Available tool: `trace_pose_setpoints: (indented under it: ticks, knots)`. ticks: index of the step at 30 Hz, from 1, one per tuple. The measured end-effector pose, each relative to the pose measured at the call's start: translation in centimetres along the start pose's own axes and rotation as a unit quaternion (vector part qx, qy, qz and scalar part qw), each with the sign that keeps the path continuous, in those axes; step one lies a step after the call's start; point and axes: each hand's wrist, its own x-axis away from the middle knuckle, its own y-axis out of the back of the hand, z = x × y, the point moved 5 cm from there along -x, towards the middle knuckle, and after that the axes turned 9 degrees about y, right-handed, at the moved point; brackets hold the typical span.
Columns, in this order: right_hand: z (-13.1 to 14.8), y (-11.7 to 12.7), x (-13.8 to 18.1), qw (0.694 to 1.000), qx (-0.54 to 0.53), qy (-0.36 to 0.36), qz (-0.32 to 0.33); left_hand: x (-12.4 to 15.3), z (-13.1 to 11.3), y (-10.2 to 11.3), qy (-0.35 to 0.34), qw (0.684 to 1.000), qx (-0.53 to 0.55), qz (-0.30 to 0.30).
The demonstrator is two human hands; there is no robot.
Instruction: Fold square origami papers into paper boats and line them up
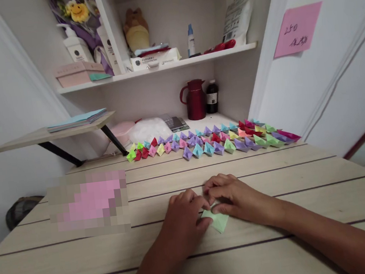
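A small piece of light green folded paper [220, 222] lies on the slatted wooden table [281, 253], one corner pointing toward me. My left hand [186, 215] is at its left side, thumb on the paper and fingers curled over its far edge. From the right, my right hand [230, 197] bends over it, with the thumb pressing on the paper and the fingertips close to those of my left hand. The paper's far part is hidden under both hands.
Several rows of colourful folded paper boats [218, 147] stand along the table's back. A raised wooden stand [21, 140] at the left bears coloured paper sheets [78, 119]. Behind are a dark red jug [195, 100] and a brown bottle [211, 96]. A pixelated pink patch covers the left table area.
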Motion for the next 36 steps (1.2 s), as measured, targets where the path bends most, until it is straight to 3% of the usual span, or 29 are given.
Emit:
trace_pose_setpoints:
  ticks: [6,14,17,20,23,36]
  knots:
    - [0.7,0.1,0.2,0.999,0.021,0.023,0.040,0.3,0.8,0.6,-0.008,1.000,-0.005,0.006]
    - [-0.3,0.1,0.2,0.999,-0.033,-0.006,0.026,0.2,0.0,0.0,-0.104,0.993,-0.058,0.019]
    - [-0.4,0.9,0.3,0.996,-0.080,0.001,0.029,0.1,-0.3,0.0,-0.106,0.992,-0.072,0.011]
    - [-0.1,1.5,0.7,0.990,-0.119,0.017,0.074,0.2,-0.3,0.1,-0.101,0.993,-0.057,0.008]
    - [0.2,1.8,0.9,0.990,-0.088,0.022,0.104,0.2,0.0,0.1,-0.085,0.996,-0.028,0.008]
    - [0.7,1.7,1.0,0.994,-0.039,0.031,0.094,0.2,0.2,-0.1,-0.066,0.998,-0.017,0.017]
